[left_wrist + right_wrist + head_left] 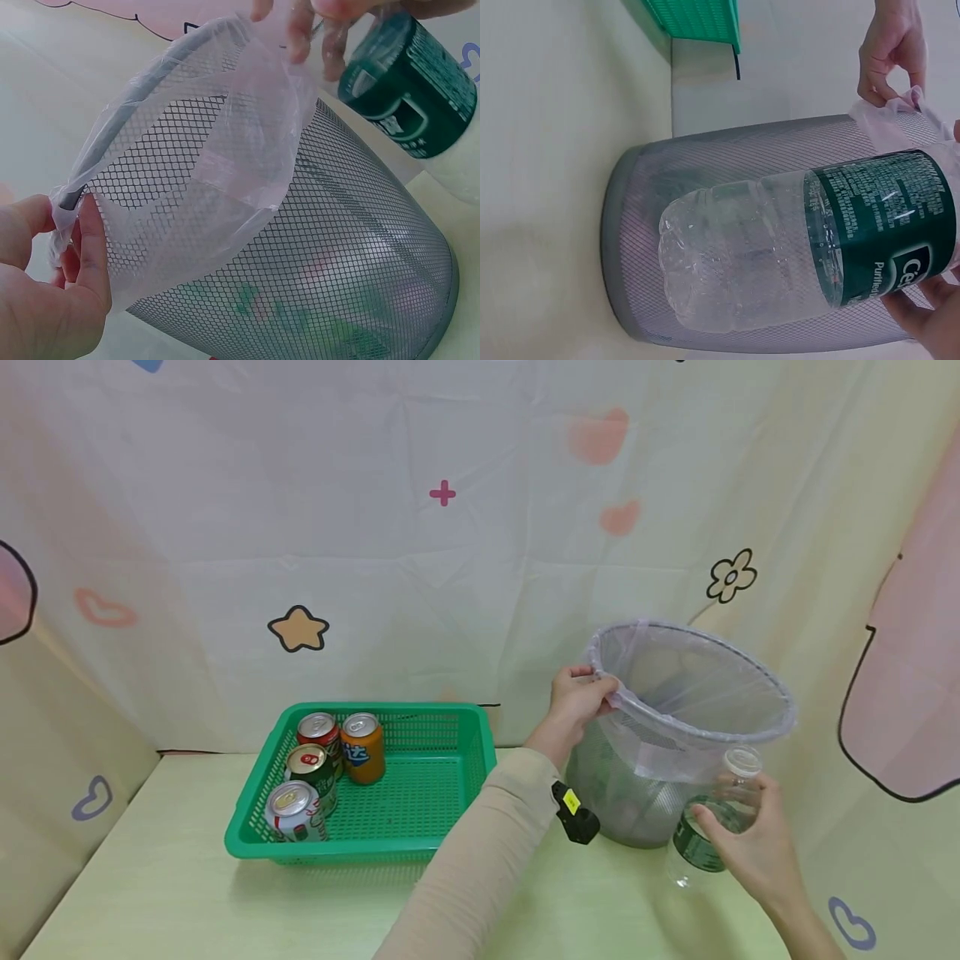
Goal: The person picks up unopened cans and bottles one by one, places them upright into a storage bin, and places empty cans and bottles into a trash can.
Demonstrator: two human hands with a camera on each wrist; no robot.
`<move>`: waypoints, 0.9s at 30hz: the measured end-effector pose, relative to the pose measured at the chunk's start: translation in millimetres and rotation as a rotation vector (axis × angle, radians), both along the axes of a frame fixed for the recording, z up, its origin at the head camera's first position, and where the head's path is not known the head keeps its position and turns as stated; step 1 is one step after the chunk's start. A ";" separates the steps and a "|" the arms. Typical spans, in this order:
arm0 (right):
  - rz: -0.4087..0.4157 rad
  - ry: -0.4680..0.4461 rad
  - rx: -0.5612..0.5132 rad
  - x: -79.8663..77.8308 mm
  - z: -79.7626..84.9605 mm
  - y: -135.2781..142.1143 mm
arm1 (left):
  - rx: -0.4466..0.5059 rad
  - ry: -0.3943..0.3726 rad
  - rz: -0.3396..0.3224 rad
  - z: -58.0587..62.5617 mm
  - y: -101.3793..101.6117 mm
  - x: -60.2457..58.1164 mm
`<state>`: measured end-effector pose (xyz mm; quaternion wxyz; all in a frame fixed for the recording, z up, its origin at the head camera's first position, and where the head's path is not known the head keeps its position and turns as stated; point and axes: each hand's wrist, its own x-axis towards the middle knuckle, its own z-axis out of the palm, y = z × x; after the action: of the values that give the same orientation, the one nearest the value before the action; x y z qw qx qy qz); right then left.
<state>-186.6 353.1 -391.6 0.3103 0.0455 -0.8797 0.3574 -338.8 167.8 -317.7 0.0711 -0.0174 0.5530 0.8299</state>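
Observation:
A grey mesh wastebasket stands at the right of the table, with a translucent pinkish plastic bag folded over its rim. My left hand pinches the bag at the rim's left side, thumb and fingers on either side of the edge in the left wrist view. In front of the basket, my right hand grips a clear plastic bottle with a green label. The bottle looks empty and is held slightly tilted, its capped end up near the rim. Colourful bits show faintly through the mesh.
A green plastic basket sits left of the wastebasket. Several drink cans stand along its left side, among them an orange can and a white can. A patterned curtain hangs behind the pale table.

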 end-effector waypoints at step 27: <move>-0.028 -0.033 0.016 -0.7 54.1 20.9 | 0.005 -0.004 0.017 -0.8 1.2 -1.5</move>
<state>-187.3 374.0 -337.5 0.3005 0.0295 -0.8881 0.3466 -340.3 168.9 -318.4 0.0652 -0.0238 0.5507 0.8318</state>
